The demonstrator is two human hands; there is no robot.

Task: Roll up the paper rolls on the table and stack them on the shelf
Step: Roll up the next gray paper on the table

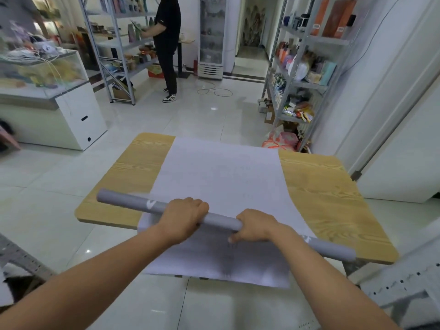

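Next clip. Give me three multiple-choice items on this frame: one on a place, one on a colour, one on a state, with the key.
1. Where is the roll?
A) on the floor
B) across the sheet at the table's near side
C) on a shelf

2. What colour is the roll?
A) red
B) green
C) grey

3. What do the left hand and right hand do?
A) both grip the roll
B) both lie flat on the sheet
C) both hang idle

Key:
1 B: the roll spans the sheet just inside the near edge.
2 C: its surface is grey, with small white marks.
3 A: the fingers of both hands curl round it.
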